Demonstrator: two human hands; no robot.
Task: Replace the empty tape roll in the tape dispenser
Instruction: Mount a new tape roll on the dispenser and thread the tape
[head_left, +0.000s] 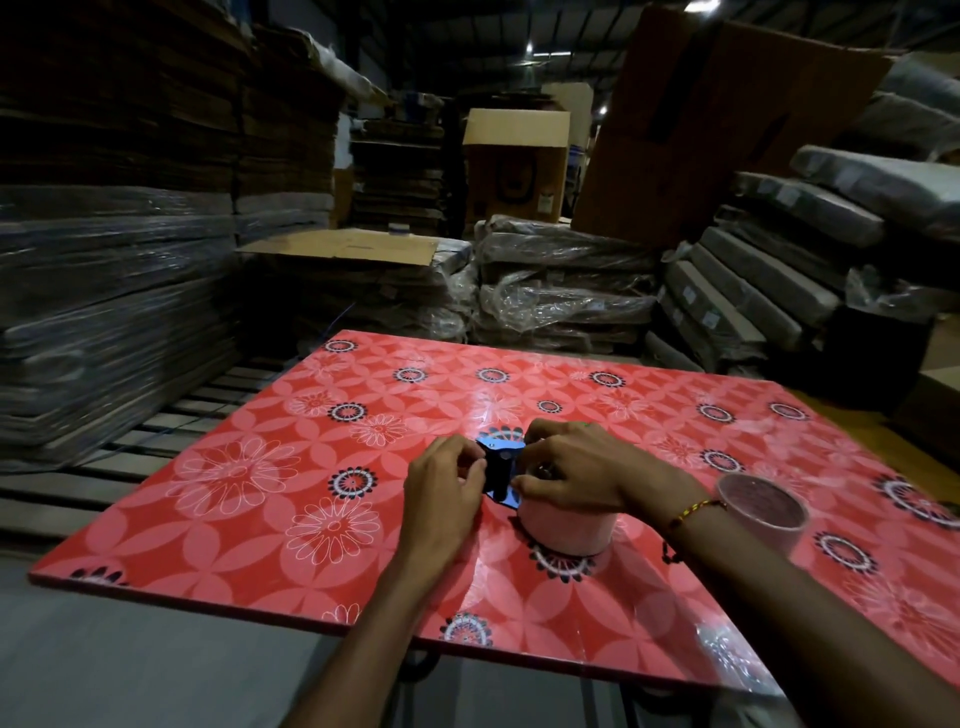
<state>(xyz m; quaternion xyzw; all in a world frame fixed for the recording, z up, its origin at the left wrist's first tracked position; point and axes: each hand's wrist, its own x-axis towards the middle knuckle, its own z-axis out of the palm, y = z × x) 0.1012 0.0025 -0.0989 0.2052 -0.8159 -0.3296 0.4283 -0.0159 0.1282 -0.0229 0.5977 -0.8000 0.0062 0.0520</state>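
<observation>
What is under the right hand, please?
Under the right hand sits a pale tape roll, beside the blue dispenser. The hand covers the roll's top, so its core is hidden.

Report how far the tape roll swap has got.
Looks done: a bare core stands apart on the table, apparently the old one. In hand: left hand and right hand grip the blue dispenser, with a tape roll at it. Left: whether it's seated is hidden; threading probably remains.

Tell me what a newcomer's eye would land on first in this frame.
The red floral table top fills the middle. At its centre the left hand and right hand work on a blue tape dispenser beside a tape roll. An empty tape core stands to the right.
</observation>
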